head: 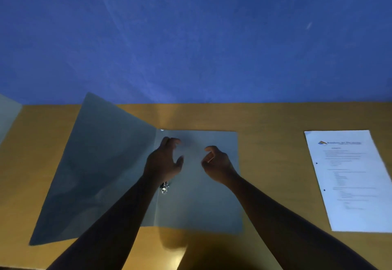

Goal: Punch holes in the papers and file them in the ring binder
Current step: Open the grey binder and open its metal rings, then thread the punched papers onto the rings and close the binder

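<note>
your left hand and right hand hover over the open ring binder, fingers apart, holding nothing; punched papers lie well right on the counter.

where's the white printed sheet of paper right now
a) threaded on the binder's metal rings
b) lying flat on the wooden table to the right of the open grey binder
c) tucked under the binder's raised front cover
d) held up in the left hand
b: the white printed sheet of paper, two holes showing along its left edge, lies flat on the wooden table, apart from the open grey ring binder, and neither hand touches it.
</note>
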